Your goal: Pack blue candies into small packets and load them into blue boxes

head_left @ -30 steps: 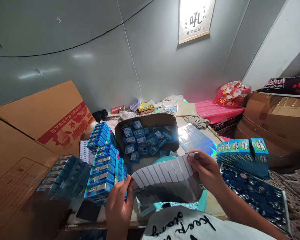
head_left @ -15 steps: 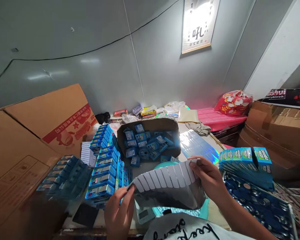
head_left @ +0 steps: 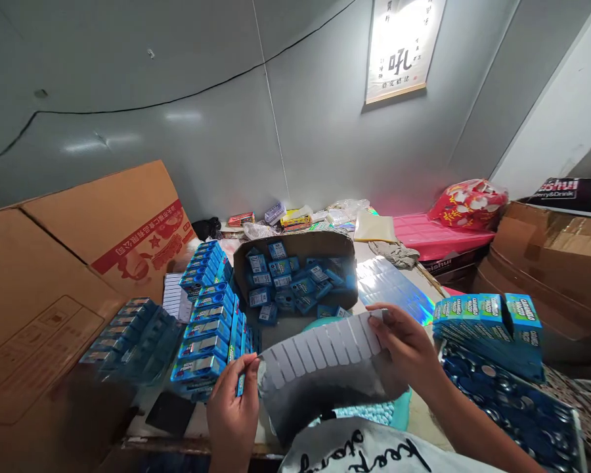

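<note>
A sheet of white rectangular labels on shiny backing (head_left: 320, 355) is stretched between my two hands, its lower part curving toward my body. My left hand (head_left: 236, 404) pinches the sheet's left edge between thumb and fingers. At the upper right corner, my right hand (head_left: 404, 338) grips it the same way. Beneath the sheet a turquoise basin (head_left: 402, 410) holds small pale blue pieces and is partly hidden. Left of the sheet stand stacked blue boxes (head_left: 207, 335). Behind it, an open carton (head_left: 295, 242) contains several small blue boxes.
Large cardboard boxes (head_left: 142, 223) rise on the left, near a black flat item (head_left: 170, 414). On the right, blue packets (head_left: 487, 322) stand above a tray of dark blue round items (head_left: 512, 401). A holographic sheet (head_left: 394, 286) lies behind my right hand.
The label sheet is tilted more, with its left end slightly lower and its lower part bent toward my body. Both hands still grip it. The view has shifted slightly.
</note>
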`<action>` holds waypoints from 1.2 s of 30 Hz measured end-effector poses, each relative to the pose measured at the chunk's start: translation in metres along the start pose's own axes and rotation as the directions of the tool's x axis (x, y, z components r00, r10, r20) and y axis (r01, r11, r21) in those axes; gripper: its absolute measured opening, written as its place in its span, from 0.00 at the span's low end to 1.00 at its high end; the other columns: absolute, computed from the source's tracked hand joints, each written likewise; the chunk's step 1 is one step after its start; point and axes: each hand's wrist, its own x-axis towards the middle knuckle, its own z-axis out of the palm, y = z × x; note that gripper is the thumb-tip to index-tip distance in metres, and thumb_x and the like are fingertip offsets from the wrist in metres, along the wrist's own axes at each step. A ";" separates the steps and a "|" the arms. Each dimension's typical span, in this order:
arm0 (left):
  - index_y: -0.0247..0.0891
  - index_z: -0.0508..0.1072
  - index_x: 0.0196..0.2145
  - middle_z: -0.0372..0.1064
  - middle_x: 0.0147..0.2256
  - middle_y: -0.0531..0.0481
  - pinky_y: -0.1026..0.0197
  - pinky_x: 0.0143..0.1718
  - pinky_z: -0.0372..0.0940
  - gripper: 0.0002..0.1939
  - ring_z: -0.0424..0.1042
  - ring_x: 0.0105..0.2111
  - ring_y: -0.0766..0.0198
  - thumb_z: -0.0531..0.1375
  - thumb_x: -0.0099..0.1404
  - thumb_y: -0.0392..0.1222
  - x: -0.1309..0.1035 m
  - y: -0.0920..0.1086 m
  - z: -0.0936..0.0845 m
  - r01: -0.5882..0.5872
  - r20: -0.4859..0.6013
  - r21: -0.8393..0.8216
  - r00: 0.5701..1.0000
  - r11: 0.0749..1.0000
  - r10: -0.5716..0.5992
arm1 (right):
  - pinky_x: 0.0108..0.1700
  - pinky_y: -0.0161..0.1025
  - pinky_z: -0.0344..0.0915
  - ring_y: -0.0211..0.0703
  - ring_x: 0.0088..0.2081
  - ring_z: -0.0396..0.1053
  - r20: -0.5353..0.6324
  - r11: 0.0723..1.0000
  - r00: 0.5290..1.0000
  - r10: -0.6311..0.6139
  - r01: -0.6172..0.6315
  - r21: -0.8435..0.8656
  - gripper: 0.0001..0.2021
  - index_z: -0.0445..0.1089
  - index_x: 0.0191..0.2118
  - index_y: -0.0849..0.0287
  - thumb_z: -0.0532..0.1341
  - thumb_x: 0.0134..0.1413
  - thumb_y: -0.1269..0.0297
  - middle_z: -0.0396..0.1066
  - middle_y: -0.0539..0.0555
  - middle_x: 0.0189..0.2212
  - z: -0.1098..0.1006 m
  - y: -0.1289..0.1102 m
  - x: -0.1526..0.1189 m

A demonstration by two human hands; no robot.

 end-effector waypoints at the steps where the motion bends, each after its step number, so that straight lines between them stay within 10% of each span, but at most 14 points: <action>1: 0.41 0.77 0.37 0.78 0.34 0.51 0.66 0.35 0.72 0.09 0.78 0.34 0.63 0.59 0.68 0.47 0.000 0.002 -0.001 0.040 0.009 -0.018 0.999 0.999 -0.039 | 0.28 0.37 0.64 0.42 0.28 0.65 -0.041 0.994 0.997 -0.060 0.056 -0.092 0.14 0.71 0.47 0.55 0.64 0.59 0.56 0.69 0.52 0.30 0.001 -0.001 0.001; 4: 0.41 0.77 0.36 0.78 0.33 0.51 0.66 0.35 0.71 0.11 0.78 0.34 0.63 0.58 0.69 0.48 0.001 0.010 -0.003 0.115 0.073 -0.068 0.991 0.991 -0.110 | 0.52 0.53 0.65 0.54 0.50 0.68 -0.064 0.851 0.915 -0.397 0.341 -0.400 0.15 0.69 0.52 0.54 0.63 0.59 0.64 0.70 0.59 0.48 0.008 -0.013 0.002; 6: 0.41 0.77 0.36 0.78 0.33 0.51 0.66 0.35 0.71 0.11 0.77 0.33 0.64 0.58 0.69 0.48 0.001 0.017 -0.003 0.122 0.123 -0.106 0.986 0.987 -0.109 | 0.59 0.55 0.59 0.54 0.57 0.64 0.140 0.723 0.829 -0.542 0.544 -0.426 0.14 0.68 0.52 0.53 0.61 0.60 0.69 0.69 0.59 0.53 0.017 -0.031 -0.002; 11: 0.42 0.77 0.39 0.76 0.34 0.51 0.66 0.35 0.69 0.11 0.75 0.34 0.65 0.56 0.70 0.46 0.005 0.033 -0.003 0.086 0.273 -0.201 0.961 0.976 -0.029 | 0.65 0.53 0.48 0.45 0.54 0.67 0.648 0.654 0.613 -0.452 0.722 -0.227 0.12 0.69 0.51 0.53 0.56 0.65 0.69 0.74 0.54 0.49 0.054 -0.074 -0.017; 18: 0.42 0.78 0.39 0.76 0.34 0.51 0.66 0.33 0.69 0.10 0.75 0.33 0.66 0.57 0.70 0.44 0.004 0.028 -0.010 0.107 0.340 -0.318 0.940 0.942 0.008 | 0.56 0.48 0.52 0.38 0.30 0.66 0.742 0.661 0.603 -0.292 0.688 -0.299 0.10 0.71 0.34 0.58 0.53 0.63 0.70 0.71 0.49 0.26 0.080 -0.081 -0.020; 22: 0.41 0.75 0.45 0.75 0.33 0.53 0.65 0.37 0.70 0.10 0.75 0.33 0.66 0.63 0.65 0.41 -0.002 0.021 -0.012 -0.060 0.107 -0.230 0.990 0.971 0.086 | 0.50 0.42 0.54 0.36 0.27 0.63 0.754 0.735 0.609 -0.247 0.625 -0.264 0.10 0.67 0.29 0.59 0.53 0.61 0.72 0.69 0.48 0.24 0.085 -0.087 -0.022; 26: 0.42 0.74 0.50 0.73 0.41 0.49 0.61 0.48 0.68 0.16 0.73 0.42 0.64 0.62 0.65 0.33 0.002 0.019 -0.014 -0.345 0.110 -0.134 0.926 0.929 0.360 | 0.46 0.40 0.54 0.35 0.27 0.62 0.728 0.756 0.646 -0.230 0.589 -0.285 0.11 0.65 0.27 0.60 0.54 0.61 0.72 0.69 0.47 0.24 0.090 -0.087 -0.025; 36: 0.39 0.68 0.59 0.70 0.47 0.42 0.53 0.53 0.66 0.28 0.69 0.51 0.55 0.66 0.61 0.30 0.003 0.001 -0.017 -0.560 0.087 -0.042 0.823 0.828 0.561 | 0.45 0.39 0.54 0.35 0.29 0.63 0.715 0.740 0.661 -0.229 0.595 -0.314 0.10 0.68 0.29 0.59 0.54 0.61 0.74 0.69 0.47 0.25 0.094 -0.085 -0.028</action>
